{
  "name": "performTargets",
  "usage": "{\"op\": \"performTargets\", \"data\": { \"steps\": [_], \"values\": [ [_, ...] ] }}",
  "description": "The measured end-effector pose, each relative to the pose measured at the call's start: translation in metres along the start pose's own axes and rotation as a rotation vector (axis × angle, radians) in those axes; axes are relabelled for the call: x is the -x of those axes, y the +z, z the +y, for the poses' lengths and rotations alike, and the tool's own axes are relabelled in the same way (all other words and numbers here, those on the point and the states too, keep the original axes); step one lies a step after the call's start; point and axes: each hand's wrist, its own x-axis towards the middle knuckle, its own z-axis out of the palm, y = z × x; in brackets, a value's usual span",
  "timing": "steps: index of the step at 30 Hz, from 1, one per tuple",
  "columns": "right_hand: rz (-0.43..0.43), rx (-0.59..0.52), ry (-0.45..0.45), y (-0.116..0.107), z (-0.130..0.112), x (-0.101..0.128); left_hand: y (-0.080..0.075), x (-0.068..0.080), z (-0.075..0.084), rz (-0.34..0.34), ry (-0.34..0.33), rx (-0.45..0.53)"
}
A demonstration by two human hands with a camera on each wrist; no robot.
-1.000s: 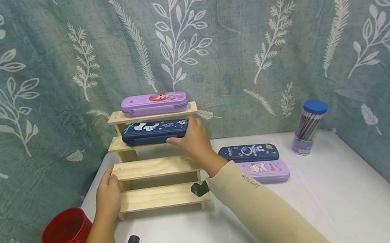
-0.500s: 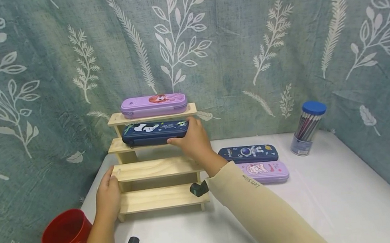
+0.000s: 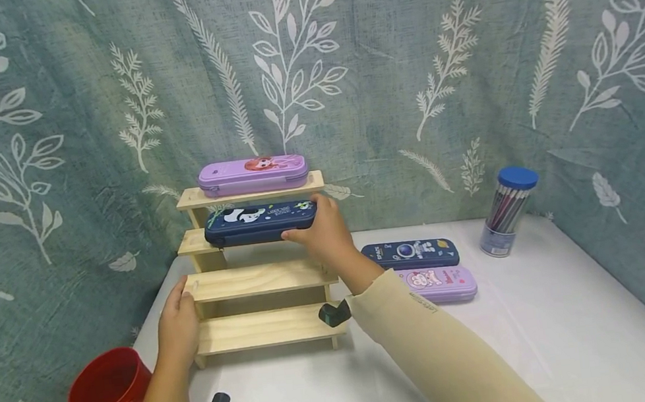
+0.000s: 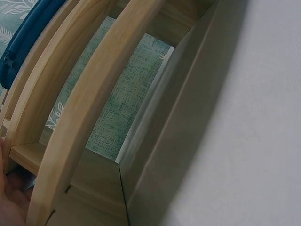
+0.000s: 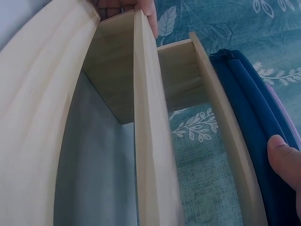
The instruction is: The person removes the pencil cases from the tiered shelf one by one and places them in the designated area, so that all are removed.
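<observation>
The navy pencil case (image 3: 261, 223) lies lengthwise on the wooden stepped shelf's (image 3: 256, 280) second tier from the top, its right end pinched by the right hand (image 3: 324, 235). It looks light, rigid-shelled and smooth; a grip spanning its narrow width suits. The left hand (image 3: 176, 324), fingers straight, rests on the shelf's left side, near the tabletop's (image 3: 553, 334) left edge.
</observation>
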Motion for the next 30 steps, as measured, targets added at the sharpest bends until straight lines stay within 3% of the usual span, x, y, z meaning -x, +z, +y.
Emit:
{"op": "performTargets", "data": {
  "steps": [14,23,30],
  "values": [
    [0.038,-0.096,-0.015,-0.025,0.025,0.03,0.002,0.002,0.001,0.013,-0.003,0.0],
    [0.036,-0.151,0.036,-0.06,0.052,0.059,0.001,0.001,0.002,0.019,0.023,-0.006],
    [0.016,-0.114,0.062,-0.088,0.074,0.075,0.002,0.001,-0.001,0.005,0.009,0.003]
  ]
}}
